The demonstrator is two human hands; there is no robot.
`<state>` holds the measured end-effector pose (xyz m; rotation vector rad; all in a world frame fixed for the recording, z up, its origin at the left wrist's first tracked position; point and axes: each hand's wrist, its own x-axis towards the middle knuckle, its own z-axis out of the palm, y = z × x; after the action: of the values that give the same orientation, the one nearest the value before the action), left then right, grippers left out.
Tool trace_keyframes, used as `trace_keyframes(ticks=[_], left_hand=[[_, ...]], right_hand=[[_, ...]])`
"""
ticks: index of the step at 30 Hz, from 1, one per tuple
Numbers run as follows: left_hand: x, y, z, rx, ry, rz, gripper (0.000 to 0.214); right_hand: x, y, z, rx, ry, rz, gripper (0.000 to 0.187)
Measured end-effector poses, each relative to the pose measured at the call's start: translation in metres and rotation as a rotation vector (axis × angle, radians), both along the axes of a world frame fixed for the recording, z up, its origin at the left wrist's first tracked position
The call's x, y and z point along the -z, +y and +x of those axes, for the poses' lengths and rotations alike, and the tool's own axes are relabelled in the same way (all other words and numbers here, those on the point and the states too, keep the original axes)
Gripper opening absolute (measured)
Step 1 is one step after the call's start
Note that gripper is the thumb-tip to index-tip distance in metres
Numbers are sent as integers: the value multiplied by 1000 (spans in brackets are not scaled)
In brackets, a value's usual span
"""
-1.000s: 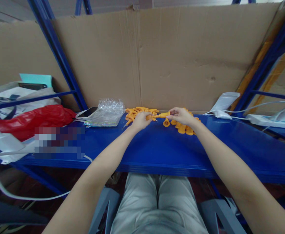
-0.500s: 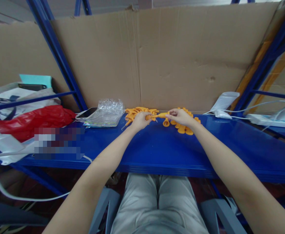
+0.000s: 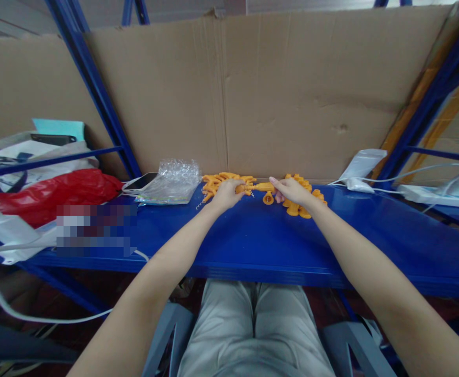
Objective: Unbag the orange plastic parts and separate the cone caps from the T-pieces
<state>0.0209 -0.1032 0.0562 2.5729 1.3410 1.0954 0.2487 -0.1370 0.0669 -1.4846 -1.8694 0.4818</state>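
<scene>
My left hand (image 3: 228, 195) is closed around an orange corkscrew handle (image 3: 240, 188), most of it hidden by the fingers. In line with it, an orange tapered sleeve (image 3: 263, 186) reaches across to my right hand (image 3: 292, 191), whose thumb and fingers pinch its right end. The two orange parts meet end to end between my hands. Behind and beside my left hand lies a heap of orange corkscrew pieces (image 3: 212, 183) with wavy metal spirals. Several orange flared sleeves (image 3: 293, 208) are bunched under and behind my right hand. A single orange flared sleeve (image 3: 268, 198) lies just below the held one.
A blue shelf (image 3: 248, 246) forms the work surface, backed by a cardboard sheet (image 3: 166, 94). Bubble wrap (image 3: 178, 175) and a phone (image 3: 142, 181) lie left of the heap. Further left is a red plastic bag (image 3: 64, 191). White cables and a power strip (image 3: 437, 195) are at right.
My right hand has shifted its grip on the sleeve, with the thumb now along the top and the fingers curled lower. My left hand stays nearly in place.
</scene>
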Motion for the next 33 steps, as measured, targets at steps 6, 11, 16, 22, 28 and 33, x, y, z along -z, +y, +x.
trace_keyframes(ticks=[6, 11, 16, 22, 28, 33], left_hand=[[0, 4, -2, -27, 0, -19, 33], [2, 5, -2, -41, 3, -1, 34], [2, 2, 1, 14, 15, 50, 31], [2, 3, 2, 0, 5, 52, 30], [0, 0, 0, -38, 30, 55, 32], [0, -1, 1, -32, 41, 80, 32]], right_hand=[[3, 2, -5, -61, 103, 17, 44], [2, 1, -4, -102, 221, -11, 33], [-3, -3, -3, 31, 81, -18, 56], [-6, -2, 1, 46, 81, 64, 56], [-2, 3, 2, -68, 157, 17, 37], [-4, -1, 1, 21, 86, -21, 57]])
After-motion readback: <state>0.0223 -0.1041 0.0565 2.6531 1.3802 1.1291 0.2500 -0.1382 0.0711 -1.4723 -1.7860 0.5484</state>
